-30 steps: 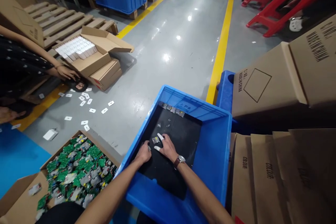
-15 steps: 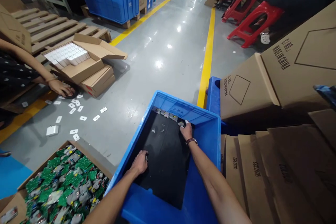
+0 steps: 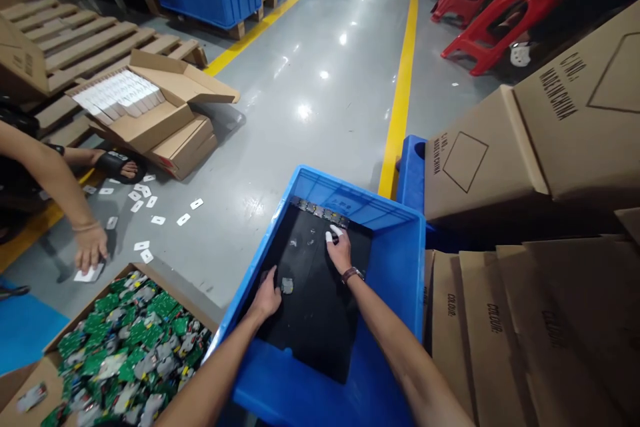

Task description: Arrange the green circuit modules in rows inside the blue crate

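A blue plastic bin [image 3: 390,280] stands before me with a flat black sheet [image 3: 310,327] inside. Along the sheet's far edge runs a row of small grey electronic modules [image 3: 320,211]. My right hand [image 3: 340,253] is over the sheet just short of the row's right end, its fingers apart and nothing seen in them; white covers sit on some fingertips. On the left of the sheet, my left hand [image 3: 267,297] has its thumb and index finger spread. A single grey module [image 3: 287,285] lies just right of that hand, apart from the row.
At lower left, a carton [image 3: 165,293] is heaped with green circuit boards and grey modules. Beyond it, a co-worker's hand [image 3: 91,247] touches a small white box, near scattered white cards [image 3: 158,220]. Stacked cartons [image 3: 480,153] crowd the right side; red stools [image 3: 505,20] stand farther back.
My right hand has drawn back from the row's right end, leaving a module there. My left hand has shifted slightly left, and a grey module shows beside it. The co-worker's hand moved to the white box.
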Available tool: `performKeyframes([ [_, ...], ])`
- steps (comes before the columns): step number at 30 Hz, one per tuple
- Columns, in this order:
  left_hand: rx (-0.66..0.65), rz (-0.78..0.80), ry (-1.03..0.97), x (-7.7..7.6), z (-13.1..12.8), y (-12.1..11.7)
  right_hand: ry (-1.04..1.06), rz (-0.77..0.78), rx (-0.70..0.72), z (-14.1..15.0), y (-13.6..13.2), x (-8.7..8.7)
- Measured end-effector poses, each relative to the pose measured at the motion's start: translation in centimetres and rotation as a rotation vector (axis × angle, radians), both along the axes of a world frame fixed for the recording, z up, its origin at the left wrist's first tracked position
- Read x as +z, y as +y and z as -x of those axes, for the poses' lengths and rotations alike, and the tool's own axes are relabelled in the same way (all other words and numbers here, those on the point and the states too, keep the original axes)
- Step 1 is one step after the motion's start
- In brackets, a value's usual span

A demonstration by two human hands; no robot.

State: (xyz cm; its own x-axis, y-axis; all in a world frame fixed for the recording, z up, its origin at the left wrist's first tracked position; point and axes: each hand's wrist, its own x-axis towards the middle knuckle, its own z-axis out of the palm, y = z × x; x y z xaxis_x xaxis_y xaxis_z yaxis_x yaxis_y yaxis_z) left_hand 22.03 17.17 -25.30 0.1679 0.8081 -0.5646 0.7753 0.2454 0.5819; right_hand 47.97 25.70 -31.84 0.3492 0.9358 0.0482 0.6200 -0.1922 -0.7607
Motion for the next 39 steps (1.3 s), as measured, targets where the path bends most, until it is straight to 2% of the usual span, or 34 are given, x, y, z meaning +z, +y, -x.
performKeyframes([
  [2, 0.015, -0.02, 0.015, 0.8, -0.1, 0.1, -0.001, 0.046, 0.201, 2.5, -2.8, -0.2],
  [4, -0.036, -0.076, -0.007, 2.2, -0.2, 0.2, -0.059, 0.072, 0.46, 4.9, -5.8, -0.8],
  [7, -0.296, -0.286, -0.085, 5.6, 0.4, 0.8, -0.162, 0.075, 0.802, 7.6, -9.3, -1.9],
  [9, -0.494, -0.429, -0.086, 8.0, 1.8, 1.3, -0.187, 0.055, 0.879, 7.9, -9.8, -2.4],
  [11, -0.591, -0.504, -0.013, 9.8, 3.8, 1.8, -0.186, 0.02, 0.765, 6.7, -8.7, -2.4],
  [13, -0.622, -0.55, 0.072, 10.5, 5.9, 2.0, -0.193, -0.014, 0.479, 4.1, -6.4, -1.9],
  [16, -0.631, -0.596, 0.113, 10.1, 7.6, 1.8, -0.229, -0.023, 0.027, -1.4, -2.5, -0.9],
  [19, -0.608, -0.598, 0.094, 9.2, 7.6, 1.5, -0.216, 0.032, -0.142, -6.3, 0.1, -0.5],
  [23, -0.576, -0.595, 0.065, 8.6, 7.3, 1.4, -0.12, 0.118, -0.26, -9.0, 1.6, -1.1],
  [27, -0.584, -0.62, 0.052, 8.2, 7.5, 1.4, -0.079, 0.107, -0.289, -8.6, 2.3, -1.7],
  [31, -0.548, -0.631, -0.013, 8.6, 7.3, 1.6, -0.063, 0.089, -0.3, -7.4, 2.7, -1.0],
  [35, -0.528, -0.58, -0.131, 11.2, 8.2, 1.7, -0.094, -0.035, -0.283, -4.2, 2.1, 1.2],
  [37, -0.473, -0.563, -0.16, 12.3, 10.7, 1.7, -0.122, -0.178, -0.187, -1.4, 2.0, 3.3],
  [39, -0.346, -0.574, -0.132, 12.7, 15.2, 1.0, -0.117, -0.334, -0.073, 2.2, 2.2, 6.2],
])
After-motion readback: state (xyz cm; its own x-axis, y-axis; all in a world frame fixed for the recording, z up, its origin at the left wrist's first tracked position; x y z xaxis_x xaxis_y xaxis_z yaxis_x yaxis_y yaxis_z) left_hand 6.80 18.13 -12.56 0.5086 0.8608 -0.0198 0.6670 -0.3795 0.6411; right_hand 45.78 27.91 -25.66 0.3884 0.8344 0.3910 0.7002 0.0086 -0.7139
